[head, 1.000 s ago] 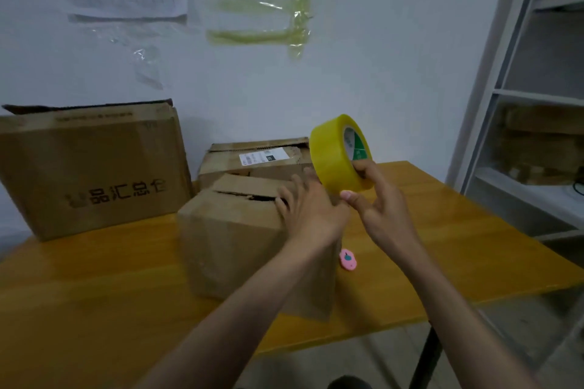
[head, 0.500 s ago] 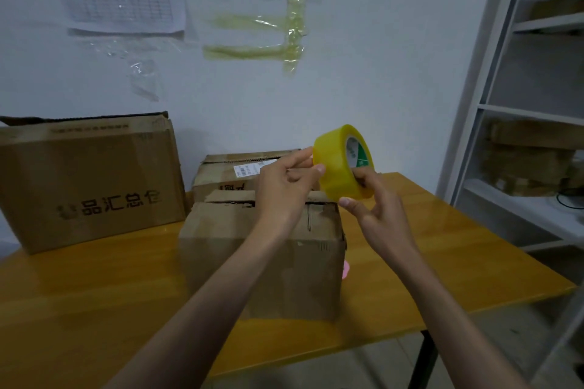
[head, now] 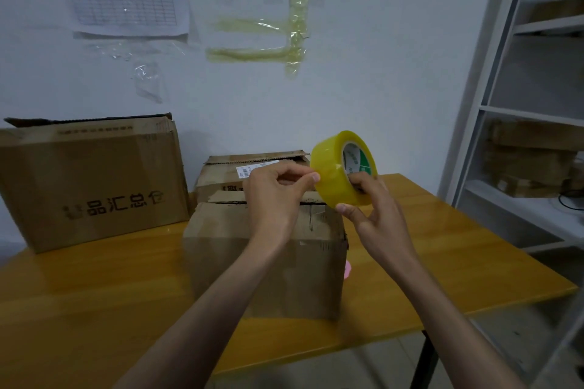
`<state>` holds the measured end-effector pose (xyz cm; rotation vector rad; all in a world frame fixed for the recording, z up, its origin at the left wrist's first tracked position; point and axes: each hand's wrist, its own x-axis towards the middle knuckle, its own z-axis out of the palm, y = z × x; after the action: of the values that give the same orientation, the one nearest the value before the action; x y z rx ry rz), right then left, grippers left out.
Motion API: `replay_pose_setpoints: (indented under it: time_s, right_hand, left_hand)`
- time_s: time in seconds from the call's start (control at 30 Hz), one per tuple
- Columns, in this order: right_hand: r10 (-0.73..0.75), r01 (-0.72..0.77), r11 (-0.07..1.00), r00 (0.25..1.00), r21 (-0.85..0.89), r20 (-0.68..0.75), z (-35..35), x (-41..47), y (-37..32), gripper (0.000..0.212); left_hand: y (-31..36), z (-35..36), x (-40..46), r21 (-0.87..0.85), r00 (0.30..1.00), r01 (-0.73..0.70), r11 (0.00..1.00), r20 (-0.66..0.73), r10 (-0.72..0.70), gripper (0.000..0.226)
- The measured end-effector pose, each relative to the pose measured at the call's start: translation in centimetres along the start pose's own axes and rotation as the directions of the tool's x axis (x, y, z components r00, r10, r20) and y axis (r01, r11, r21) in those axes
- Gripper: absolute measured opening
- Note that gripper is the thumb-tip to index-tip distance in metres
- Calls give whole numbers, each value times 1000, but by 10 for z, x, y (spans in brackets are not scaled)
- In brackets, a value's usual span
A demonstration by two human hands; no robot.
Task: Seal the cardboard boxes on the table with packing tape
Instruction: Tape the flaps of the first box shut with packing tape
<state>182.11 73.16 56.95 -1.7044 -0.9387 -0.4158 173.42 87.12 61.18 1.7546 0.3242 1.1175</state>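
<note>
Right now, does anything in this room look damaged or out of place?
Yes. Crumpled yellowish tape strips are stuck on the bare wall, holding nothing. The rear small box has a ragged, torn top flap. The big box at left is also frayed along its top edge.

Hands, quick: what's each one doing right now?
Left hand: fingers curled, fingertips pinching at the outer face of the tape roll.
Right hand: grips the tape roll, held up above the nearest box.

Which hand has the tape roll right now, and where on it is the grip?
The right hand holds the tape roll at its lower rim and core. The left hand pinches at the roll's outer surface.
</note>
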Motion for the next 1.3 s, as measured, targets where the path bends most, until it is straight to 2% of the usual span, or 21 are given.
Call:
replay_pose_setpoints:
  time_s: [0.2,0.33,0.43,0.57,0.7,0.8,0.9,0.97,1.03,1.1,1.17,1.3]
  right_hand:
    - [21,-12,990,998,-142,57,-7,1,-19,35]
    - [42,-24,980,995,-197,89,-12,11,-41,36]
    - [51,-39,975,998,-220,48,-18,17,-58,33]
    - [76,-72,978,997,-197,11,-26,18,-72,35]
    - [191,-189,980,981,-68,25,-36,14,-85,42]
    - [294,-307,946,948,106,121,-43,9,-91,28]
    - [369,-438,833,895,337,252,-47,-1,-91,25]
    - [336,-455,742,888,492,315,-50,-7,-91,23]
    - [275,-440,682,895,585,352,-52,-14,-94,32]
    - [203,-426,677,892,601,404,-50,-18,-97,47]
    - [163,-414,714,882,564,442,-45,-22,-98,53]
    - [183,-414,751,879,515,440,-38,-29,-101,47]
  left_hand:
    - [3,-4,14,-8,992,-90,996,92,90,14]
    - [16,-12,26,-122,989,-75,990,116,89,16]
    - [28,-19,32,-195,988,-94,976,103,115,12]
    - [40,-18,41,-227,979,-59,972,176,100,10]
    - [49,-16,54,-184,953,16,983,301,40,15]
    - [58,-13,60,-172,920,105,979,392,-29,16]
    - [71,-13,65,-134,863,181,974,496,-92,17]
    - [79,-16,68,-111,829,227,968,543,-132,17]
    - [86,-20,70,-99,798,271,957,580,-166,17]
    - [91,-22,71,-71,791,268,961,586,-177,21]
    - [93,-24,71,-22,819,211,977,550,-165,27]
    - [87,-31,67,80,859,96,992,497,-123,30]
